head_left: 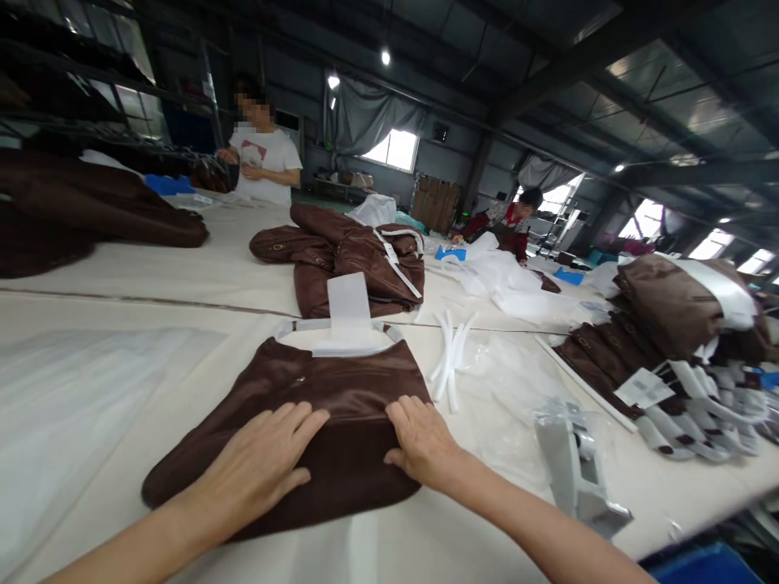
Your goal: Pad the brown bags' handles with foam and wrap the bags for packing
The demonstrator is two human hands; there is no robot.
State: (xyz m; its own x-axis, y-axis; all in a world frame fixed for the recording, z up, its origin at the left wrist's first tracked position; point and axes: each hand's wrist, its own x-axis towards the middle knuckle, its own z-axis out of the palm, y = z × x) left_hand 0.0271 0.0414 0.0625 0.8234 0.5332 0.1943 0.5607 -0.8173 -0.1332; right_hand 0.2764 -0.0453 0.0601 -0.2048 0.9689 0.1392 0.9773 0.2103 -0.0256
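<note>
A dark brown handbag (346, 381) lies flat on the table in front of me, its strap wrapped in white material and curving away from me. Across the strap opening lies a white card or paper piece (349, 304). My left hand (268, 454) rests on the bag's left-middle part, fingers stretched out and thumb apart. On the right side of the bag, my right hand (423, 442) presses down with slightly bent fingers, its thumb spread away. Neither hand grips anything that I can see.
White foam strips (451, 357) and clear plastic lie right of the bag, near a grey tape dispenser (572, 462). Brown bags (359, 259) are piled behind, with another stack (669, 308) at right. White sheets (79, 430) cover the left. Two people stand across the table.
</note>
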